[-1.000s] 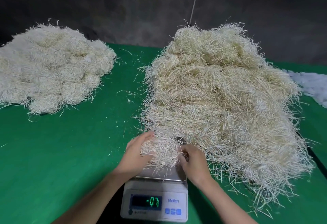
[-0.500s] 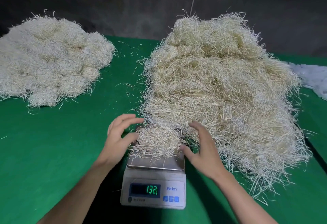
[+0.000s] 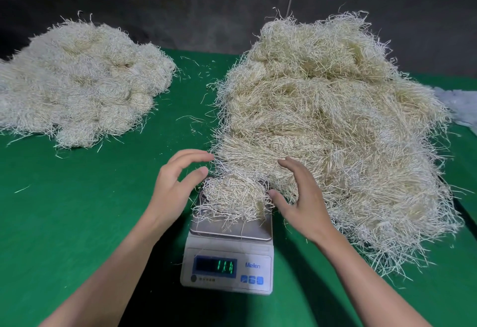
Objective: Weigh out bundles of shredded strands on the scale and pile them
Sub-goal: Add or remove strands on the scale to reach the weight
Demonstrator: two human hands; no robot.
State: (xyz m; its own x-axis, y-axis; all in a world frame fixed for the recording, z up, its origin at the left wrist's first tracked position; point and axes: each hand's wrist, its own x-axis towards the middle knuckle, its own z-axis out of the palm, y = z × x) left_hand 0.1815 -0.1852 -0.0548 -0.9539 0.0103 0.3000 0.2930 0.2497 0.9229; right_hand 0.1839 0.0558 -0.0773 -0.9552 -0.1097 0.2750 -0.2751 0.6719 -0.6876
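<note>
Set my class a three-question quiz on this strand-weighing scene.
1. True or false: the small bundle of pale shredded strands lies on the white digital scale.
2. The left hand and right hand are: A gripping the bundle; B open, flanking it; C pressing buttons.
3. Fill in: the larger heap of strands lies on the ____ side of the green table.
Key: 1 true; 2 B; 3 right.

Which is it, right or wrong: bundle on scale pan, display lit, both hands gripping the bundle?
Wrong on the hands. Head view: left hand and right hand are open either side of the bundle, gripping nothing; it sits on the scale pan, display lit.
</note>
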